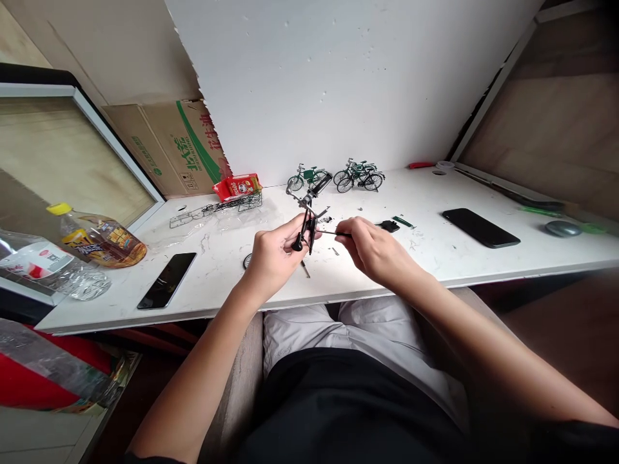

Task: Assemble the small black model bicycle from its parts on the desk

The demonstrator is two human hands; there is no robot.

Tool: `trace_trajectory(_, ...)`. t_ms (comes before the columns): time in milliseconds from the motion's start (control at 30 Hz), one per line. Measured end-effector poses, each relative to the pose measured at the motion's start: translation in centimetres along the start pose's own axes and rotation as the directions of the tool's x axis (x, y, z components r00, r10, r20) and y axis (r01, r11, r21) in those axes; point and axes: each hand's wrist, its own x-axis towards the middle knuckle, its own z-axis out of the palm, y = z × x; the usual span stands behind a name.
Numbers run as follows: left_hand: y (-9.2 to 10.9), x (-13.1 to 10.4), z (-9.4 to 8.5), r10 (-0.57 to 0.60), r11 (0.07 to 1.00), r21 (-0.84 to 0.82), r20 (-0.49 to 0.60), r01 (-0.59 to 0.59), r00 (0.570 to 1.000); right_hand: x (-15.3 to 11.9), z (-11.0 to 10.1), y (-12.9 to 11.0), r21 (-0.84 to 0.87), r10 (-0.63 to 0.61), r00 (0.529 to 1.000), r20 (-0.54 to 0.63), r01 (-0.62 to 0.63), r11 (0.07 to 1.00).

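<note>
Above the white desk, my left hand (275, 251) is closed around a black miniature bicycle frame (309, 225). Its silver handlebars point up and away from me, and its lower part is partly hidden by my fingers. In my right hand (370, 248) is a slim screwdriver (329, 232), pinched near its dark handle. The thin shaft points left, and its tip meets or nearly meets the frame; I cannot tell which. A small wheel (247, 260) lies partly behind my left wrist. Loose small parts (333, 251) lie on the desk beneath my hands.
Miniature bicycles (360, 177) stand along the back wall. Wire-like black parts (217, 209) and a red packet (239, 187) lie at the back left. One phone (167, 281) is at left, another (481, 227) at right, near a mouse (562, 228). Bottles (104, 241) lie far left on the desk (232, 295).
</note>
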Motion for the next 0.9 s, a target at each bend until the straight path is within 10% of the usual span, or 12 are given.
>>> trace_trajectory(333,1.2,0.0,-0.3,-0.069,0.996,-0.051,0.063,0.073,0.996,-0.8,-0.2,1.3,-0.13,-0.214,0.977,0.015,0.214,0.968)
trace_trajectory(900,0.3,0.1,0.0,-0.011,0.988,0.156,0.087,-0.003,0.996,-0.5,0.8,0.2,0.262,0.147,0.987,0.064,-0.159,0.952)
